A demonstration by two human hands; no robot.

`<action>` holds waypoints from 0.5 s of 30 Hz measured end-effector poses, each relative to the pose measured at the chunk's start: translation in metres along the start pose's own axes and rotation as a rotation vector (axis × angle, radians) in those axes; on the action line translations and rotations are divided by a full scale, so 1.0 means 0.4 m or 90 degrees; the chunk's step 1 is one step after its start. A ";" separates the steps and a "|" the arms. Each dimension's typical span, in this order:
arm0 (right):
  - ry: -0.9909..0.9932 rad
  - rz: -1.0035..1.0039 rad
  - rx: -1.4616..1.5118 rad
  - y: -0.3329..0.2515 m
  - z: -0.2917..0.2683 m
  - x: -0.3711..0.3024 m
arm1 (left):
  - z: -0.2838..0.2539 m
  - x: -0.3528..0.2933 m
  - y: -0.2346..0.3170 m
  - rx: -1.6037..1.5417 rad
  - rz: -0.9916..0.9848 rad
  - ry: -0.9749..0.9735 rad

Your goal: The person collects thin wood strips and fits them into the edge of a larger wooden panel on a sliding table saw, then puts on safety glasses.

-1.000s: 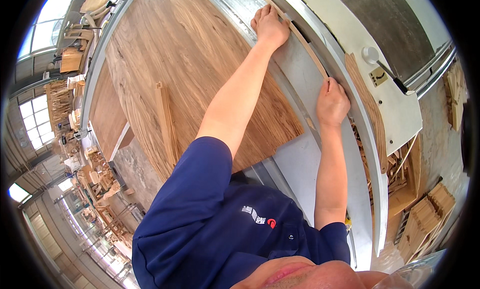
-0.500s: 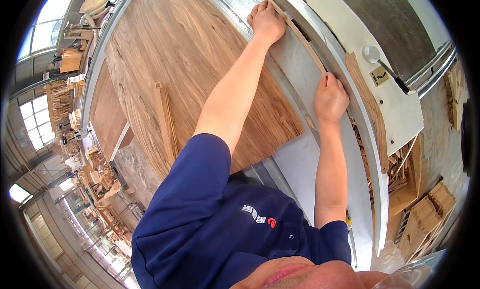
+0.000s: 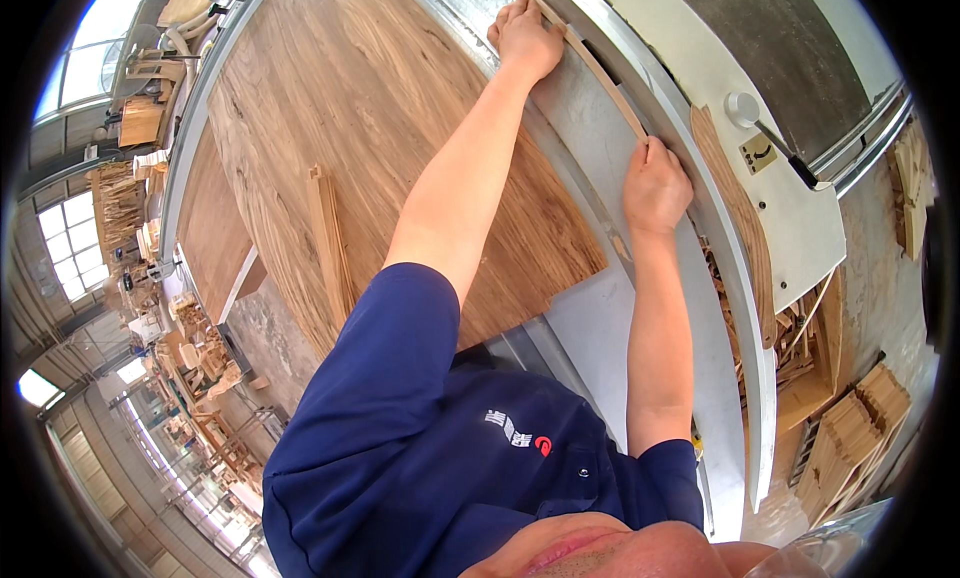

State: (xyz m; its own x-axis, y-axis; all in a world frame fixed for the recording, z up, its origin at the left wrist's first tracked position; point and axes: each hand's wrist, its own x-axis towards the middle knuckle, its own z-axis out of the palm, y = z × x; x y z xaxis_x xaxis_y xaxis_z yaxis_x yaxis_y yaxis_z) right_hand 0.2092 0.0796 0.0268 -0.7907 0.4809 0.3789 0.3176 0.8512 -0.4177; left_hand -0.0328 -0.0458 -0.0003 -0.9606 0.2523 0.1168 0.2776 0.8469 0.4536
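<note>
A thin, narrow wooden strip (image 3: 606, 79) lies along the curved-looking metal fence (image 3: 722, 203) on a grey metal machine table (image 3: 590, 143). At its near end, my right hand (image 3: 657, 186) is closed, with thumb and forefinger pinching the strip. Farther up, my left hand (image 3: 527, 40) rests with bent fingers at the strip's left side, the thumb side against it. The strip's far end runs toward the top edge of the picture. Whatever lies beneath my left palm is hidden.
A large brown wood-grain panel (image 3: 390, 128) covers the left of the table, with narrow wooden pieces (image 3: 328, 238) on it. Right of the fence are a wavy-edged wooden piece (image 3: 735, 213), a machine housing with a round knob (image 3: 742, 108), and stacked boards (image 3: 855, 428).
Both hands have shifted slightly away from me and to the left, along the fence. The strip's near end has moved forward with them.
</note>
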 end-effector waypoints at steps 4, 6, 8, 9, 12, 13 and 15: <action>0.004 -0.013 0.000 -0.008 0.007 0.011 | -0.014 0.009 0.001 -0.033 -0.007 -0.014; -0.005 -0.010 -0.007 -0.014 0.012 0.015 | -0.013 0.017 -0.006 -0.027 -0.008 -0.009; -0.008 -0.013 -0.012 -0.018 0.015 0.019 | -0.012 0.022 -0.010 -0.026 -0.011 -0.005; -0.007 -0.018 -0.013 -0.020 0.016 0.022 | -0.011 0.025 -0.012 -0.026 -0.013 -0.003; -0.010 -0.018 -0.013 -0.021 0.025 0.026 | -0.011 0.034 -0.015 -0.011 -0.023 -0.002; -0.013 -0.016 -0.013 -0.021 0.029 0.028 | -0.013 0.035 -0.014 -0.015 -0.028 0.001; -0.013 -0.014 -0.013 -0.023 0.036 0.033 | -0.015 0.039 -0.011 -0.022 -0.036 0.005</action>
State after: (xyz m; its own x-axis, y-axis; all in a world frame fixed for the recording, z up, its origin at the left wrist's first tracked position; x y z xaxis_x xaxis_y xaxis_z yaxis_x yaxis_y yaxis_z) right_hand 0.1882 0.0750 0.0239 -0.8082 0.4582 0.3700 0.3111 0.8656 -0.3925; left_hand -0.0490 -0.0486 0.0049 -0.9748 0.2005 0.0974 0.2223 0.8433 0.4892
